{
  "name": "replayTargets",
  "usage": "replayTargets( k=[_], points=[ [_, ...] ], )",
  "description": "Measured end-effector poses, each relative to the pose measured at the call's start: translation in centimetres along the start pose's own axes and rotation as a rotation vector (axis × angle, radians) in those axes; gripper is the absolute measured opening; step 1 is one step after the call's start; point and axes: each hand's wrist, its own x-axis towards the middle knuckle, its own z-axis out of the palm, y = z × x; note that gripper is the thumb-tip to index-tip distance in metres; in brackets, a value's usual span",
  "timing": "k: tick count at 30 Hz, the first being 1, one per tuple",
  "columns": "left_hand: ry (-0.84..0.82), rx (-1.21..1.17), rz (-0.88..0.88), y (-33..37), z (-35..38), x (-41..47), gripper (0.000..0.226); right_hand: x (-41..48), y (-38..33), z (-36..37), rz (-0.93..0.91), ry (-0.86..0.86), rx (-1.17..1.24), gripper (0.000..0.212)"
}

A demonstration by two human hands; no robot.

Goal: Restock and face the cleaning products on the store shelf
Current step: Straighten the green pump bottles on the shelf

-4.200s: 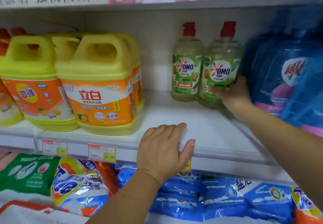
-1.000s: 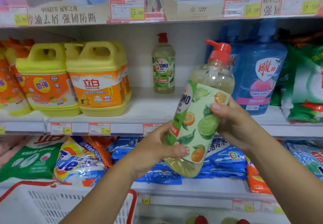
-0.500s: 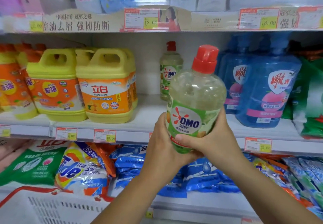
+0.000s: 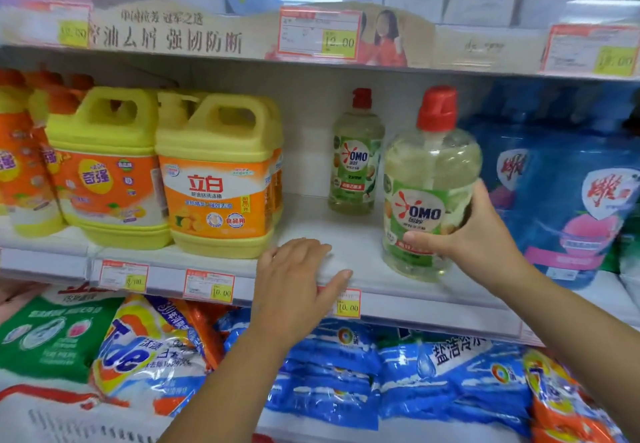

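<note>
The right hand has its fingers wrapped around an upright dish soap bottle, label forward, at the front edge of the shelf, well ahead of a matching bottle at the back, while the left hand rests flat, fingers spread, just left.

Head cam, close, faces fwd at mid shelf, angled slightly down; single view.

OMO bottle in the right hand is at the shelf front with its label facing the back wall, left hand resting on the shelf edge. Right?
Not quite. The head view shows the OMO bottle in the right hand with its label facing outward. The left hand does rest on the shelf edge.
</note>
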Motion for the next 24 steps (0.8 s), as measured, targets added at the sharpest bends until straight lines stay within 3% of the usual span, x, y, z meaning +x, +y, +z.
replayTargets(
  k=[7, 17, 24],
  points=[
    [0.154, 0.007, 0.048, -0.2, 1.7, -0.1, 0.044, 4.3, 3.3, 1.7, 0.132, 0.000, 0.050, 0.099],
    [0.196, 0.025, 0.083, -0.5, 2.3, -0.1, 0.043, 11.3, 6.2, 2.0, 0.202, 0.005, -0.038, 0.074],
    [0.199, 0.036, 0.104, -0.6, 2.4, -0.1, 0.040, 13.5, 8.4, 3.0, 0.199, 0.044, -0.054, 0.074]
  ],
)
